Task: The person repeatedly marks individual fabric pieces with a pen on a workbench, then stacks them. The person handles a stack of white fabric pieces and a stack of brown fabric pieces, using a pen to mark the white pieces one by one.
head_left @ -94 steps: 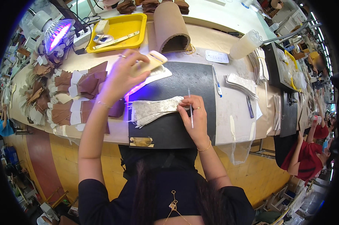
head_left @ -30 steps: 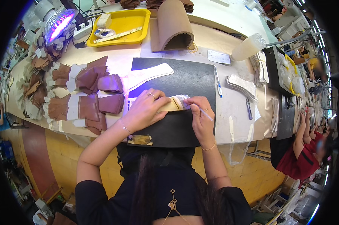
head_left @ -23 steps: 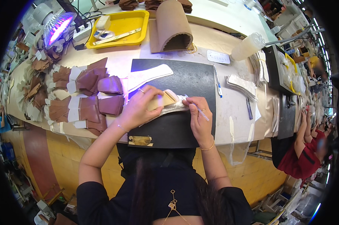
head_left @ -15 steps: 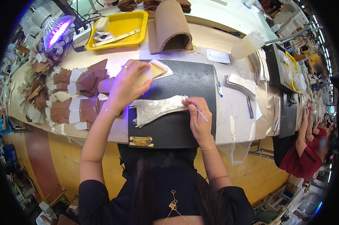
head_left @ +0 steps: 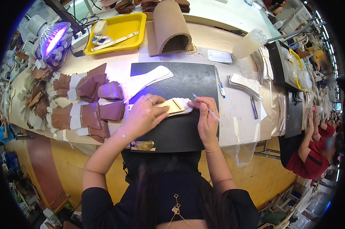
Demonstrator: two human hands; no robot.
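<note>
My left hand [head_left: 146, 114] is closed on a pale yellow template plate [head_left: 176, 106] with a dark slot in it. The plate lies on the end of a stack of white, hourglass-shaped cut pieces [head_left: 188, 110], and my hand covers much of that stack. My right hand [head_left: 206, 120] pinches a slim pen [head_left: 215, 117] just beside the stack's right end. Under both hands is a black mat [head_left: 184, 135]. Farther up the mat rests a second white stack [head_left: 151, 78], untouched.
Brown and white cut pieces [head_left: 91, 89] lie in rows at left, near a glowing lamp [head_left: 54, 38]. A yellow tray [head_left: 123, 28], a brown curved form [head_left: 171, 28] and a plastic bottle [head_left: 250, 44] stand behind. Right of the mat are a pen [head_left: 220, 82] and more white pieces [head_left: 244, 86].
My left hand has come down toward me with the yellow template plate, from above the far stack onto the near white stack. My right hand stays almost in place with the pen.
</note>
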